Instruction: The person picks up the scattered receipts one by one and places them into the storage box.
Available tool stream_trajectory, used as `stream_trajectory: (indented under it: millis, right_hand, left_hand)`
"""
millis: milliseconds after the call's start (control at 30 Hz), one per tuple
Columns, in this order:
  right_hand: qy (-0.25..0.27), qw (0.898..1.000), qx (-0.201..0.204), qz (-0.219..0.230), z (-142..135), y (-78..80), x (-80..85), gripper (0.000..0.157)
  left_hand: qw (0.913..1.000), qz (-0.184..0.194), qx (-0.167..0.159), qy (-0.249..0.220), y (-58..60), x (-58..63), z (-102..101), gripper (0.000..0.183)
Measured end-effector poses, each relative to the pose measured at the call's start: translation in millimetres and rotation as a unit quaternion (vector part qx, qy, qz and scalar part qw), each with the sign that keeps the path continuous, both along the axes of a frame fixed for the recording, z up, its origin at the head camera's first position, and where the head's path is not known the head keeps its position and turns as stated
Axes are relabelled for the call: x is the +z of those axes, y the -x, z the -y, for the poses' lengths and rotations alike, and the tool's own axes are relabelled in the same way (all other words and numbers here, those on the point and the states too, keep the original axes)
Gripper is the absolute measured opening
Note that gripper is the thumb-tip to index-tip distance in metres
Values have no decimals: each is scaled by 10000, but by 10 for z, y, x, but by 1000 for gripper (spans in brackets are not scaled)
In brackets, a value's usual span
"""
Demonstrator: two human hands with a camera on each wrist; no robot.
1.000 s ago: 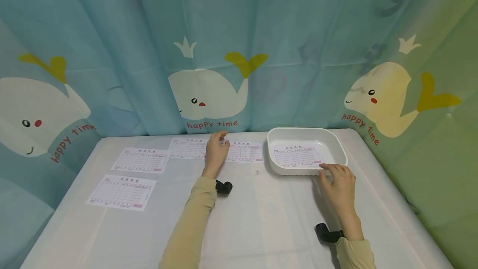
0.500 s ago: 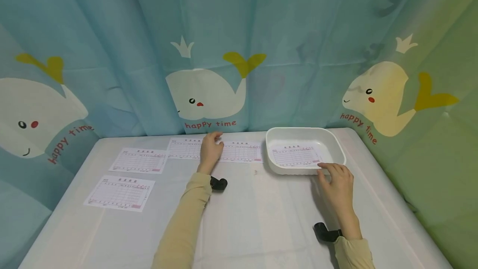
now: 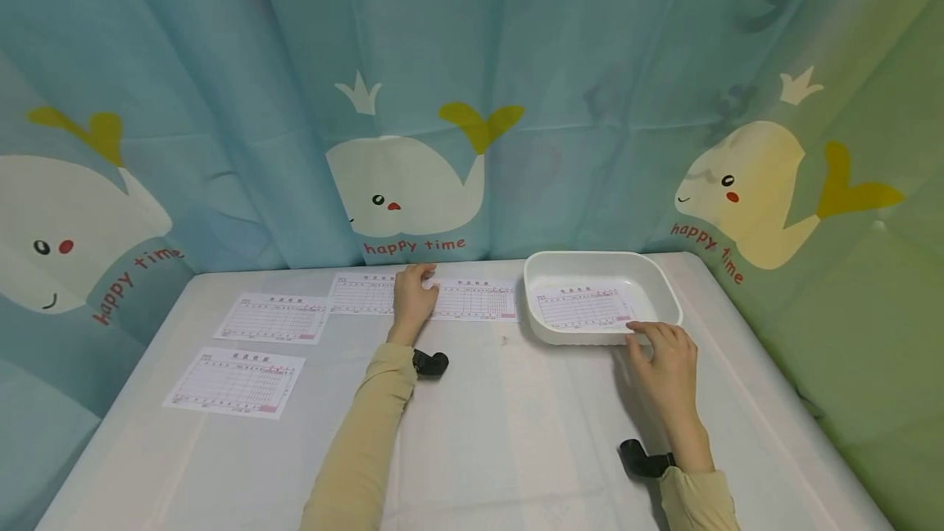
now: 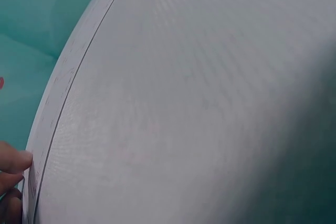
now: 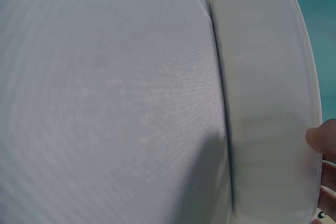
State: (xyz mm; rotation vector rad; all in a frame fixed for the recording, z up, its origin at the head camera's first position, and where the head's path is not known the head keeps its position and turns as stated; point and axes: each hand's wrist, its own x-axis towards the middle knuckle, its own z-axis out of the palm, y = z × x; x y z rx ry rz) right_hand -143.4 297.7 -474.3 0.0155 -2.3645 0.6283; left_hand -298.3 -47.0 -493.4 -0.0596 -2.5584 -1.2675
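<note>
My left hand (image 3: 415,306) is over the spot where two printed paper forms meet at the table's back edge: a left form (image 3: 361,295) and a right form (image 3: 479,301). In the left wrist view, the fingertips (image 4: 14,161) touch the paper strip (image 4: 65,74) near its end; whether they pinch it is hard to see. My right hand (image 3: 671,367) grips the near rim of a white plastic tray (image 3: 652,295). The right wrist view has the thumb (image 5: 323,137) on the tray's outer wall, fingers beyond the rim. A similar form (image 3: 578,308) lies inside the tray.
Two more printed forms, an upper one (image 3: 273,318) and a lower one (image 3: 234,383), lie at the table's left. A white cloth (image 3: 501,424) covers the table. Behind it hangs a blue-green curtain (image 3: 605,105) with whale prints. Black wrist cameras (image 3: 430,363) sit on both wrists.
My left hand has shifted slightly left along the back forms, its fingertips drawing a little closer together. The right hand stays on the tray's rim. The whole head view has moved slightly.
</note>
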Motion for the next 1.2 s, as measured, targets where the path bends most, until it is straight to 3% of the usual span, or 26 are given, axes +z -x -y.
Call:
stream_trajectory:
  millis: [333, 533, 900, 1200]
  right_hand:
    - [-5, 10000, 16, 15, 0, -4, -6, 17]
    - [-34, 10000, -4, 2, -2, -3, -6, 17]
    - [-22, 10000, 0, 7, -4, -2, -11, 17]
    - [-34, 10000, 30, -44, -15, 6, -12, 16]
  left_hand:
    - [9985, 47, -184, 509, 5, 22, -21, 40]
    - [9970, 124, -112, 750, -3, 37, -34, 39]
    - [9987, 229, -447, 90, -63, 75, -73, 22]
    - [9974, 289, -216, -618, -135, 56, -77, 23]
